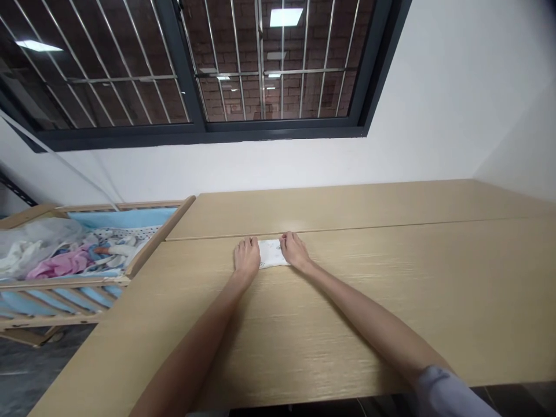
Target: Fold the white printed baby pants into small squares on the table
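Note:
A small white cloth (271, 253) with faint printed marks lies folded into a flat rectangle on the wooden table (347, 301). My left hand (247, 255) is at its left edge, fingers close together and bent down over that side. At the opposite edge, my right hand (294, 250) grips the cloth near its upper right corner, thumb and fingers closed. Parts of both side edges are hidden under my fingers. Both forearms reach forward across the tabletop.
Left of the table stands a wooden crib (160, 237) with blue lining, holding a pile of clothes (65, 262) and a clear plastic bag (56, 230). A seam crosses the tabletop just beyond my hands. Behind is a white wall (260, 165) below a barred window (278, 130).

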The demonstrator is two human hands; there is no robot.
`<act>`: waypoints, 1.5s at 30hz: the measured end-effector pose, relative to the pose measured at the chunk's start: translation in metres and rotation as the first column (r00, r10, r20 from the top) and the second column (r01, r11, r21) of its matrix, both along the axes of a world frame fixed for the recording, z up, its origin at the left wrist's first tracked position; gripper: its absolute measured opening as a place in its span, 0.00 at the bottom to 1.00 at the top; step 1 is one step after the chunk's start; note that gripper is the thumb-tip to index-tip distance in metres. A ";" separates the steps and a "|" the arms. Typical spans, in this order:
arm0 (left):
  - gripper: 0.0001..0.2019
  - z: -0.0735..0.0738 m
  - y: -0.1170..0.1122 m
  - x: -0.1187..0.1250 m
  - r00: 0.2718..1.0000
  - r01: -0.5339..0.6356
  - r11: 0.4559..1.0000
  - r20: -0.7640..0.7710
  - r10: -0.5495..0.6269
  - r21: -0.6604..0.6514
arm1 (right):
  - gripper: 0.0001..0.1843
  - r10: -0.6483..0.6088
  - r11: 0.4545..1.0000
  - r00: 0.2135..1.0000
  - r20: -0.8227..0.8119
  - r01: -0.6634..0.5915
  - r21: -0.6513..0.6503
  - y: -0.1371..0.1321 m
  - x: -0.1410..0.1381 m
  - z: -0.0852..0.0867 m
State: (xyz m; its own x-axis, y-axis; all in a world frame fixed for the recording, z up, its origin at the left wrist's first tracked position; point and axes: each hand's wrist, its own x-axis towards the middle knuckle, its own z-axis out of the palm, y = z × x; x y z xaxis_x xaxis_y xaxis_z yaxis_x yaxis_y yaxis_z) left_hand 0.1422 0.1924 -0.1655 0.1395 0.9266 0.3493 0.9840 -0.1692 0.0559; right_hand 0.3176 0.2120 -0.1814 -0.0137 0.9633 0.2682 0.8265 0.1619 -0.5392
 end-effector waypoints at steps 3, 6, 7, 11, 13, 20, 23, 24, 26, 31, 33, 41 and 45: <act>0.18 0.000 0.001 -0.004 0.999 0.042 0.999 0.019 -0.043 0.031 | 0.17 -0.034 0.999 0.999 -0.003 0.034 0.012 0.000 -0.001 0.001; 0.21 0.003 -0.004 -0.005 0.980 0.195 0.979 0.021 -0.196 0.063 | 0.18 0.005 0.991 0.999 -0.052 0.002 0.133 -0.009 -0.002 0.008; 0.21 0.003 -0.006 -0.004 0.966 0.255 0.965 0.017 -0.257 0.067 | 0.18 0.058 0.979 0.997 -0.056 -0.046 0.198 -0.014 -0.001 0.011; 0.26 -0.005 -0.016 0.001 0.916 0.401 0.915 0.010 -0.402 0.043 | 0.24 0.331 0.880 0.934 0.134 -0.357 0.314 -0.032 0.001 0.020; 0.29 -0.012 -0.018 0.003 0.909 0.416 0.909 0.014 -0.417 0.006 | 0.29 0.412 0.856 0.881 0.232 -0.462 0.234 -0.035 0.003 0.017; 0.40 -0.021 -0.011 -0.005 0.905 0.424 0.897 0.010 -0.426 -0.122 | 0.36 0.461 0.885 0.847 0.263 -0.460 -0.068 -0.032 0.008 0.003; 0.43 -0.020 -0.015 -0.013 0.910 0.410 0.900 0.004 -0.414 -0.148 | 0.39 0.465 0.885 0.855 0.230 -0.457 -0.090 -0.034 0.016 0.006; 0.44 -0.020 -0.018 -0.017 0.913 0.403 0.903 -0.003 -0.408 -0.152 | 0.41 0.467 0.884 0.859 0.210 -0.456 -0.102 -0.035 0.019 0.007; 0.44 -0.021 -0.025 -0.025 0.915 0.394 0.905 -0.023 -0.402 -0.159 | 0.43 0.471 0.881 0.866 0.167 -0.454 -0.130 -0.037 0.026 0.008; 0.41 -0.012 -0.038 -0.037 0.908 0.400 0.896 -0.050 -0.416 -0.191 | 0.46 0.473 0.876 0.876 0.091 -0.457 -0.155 -0.039 0.034 0.005; 0.38 -0.002 -0.041 -0.038 0.900 0.418 0.895 -0.063 -0.431 -0.156 | 0.45 0.473 0.880 0.875 0.101 -0.464 -0.100 -0.040 0.034 0.008; 0.26 0.012 -0.042 -0.042 0.888 0.455 0.885 -0.026 -0.460 -0.098 | 0.40 0.564 0.807 0.797 0.217 -0.588 0.058 -0.042 0.049 0.016; 0.27 0.004 -0.034 -0.041 0.901 0.433 0.895 0.028 -0.433 -0.108 | 0.40 0.580 0.810 0.806 0.116 -0.586 0.019 -0.034 0.048 0.002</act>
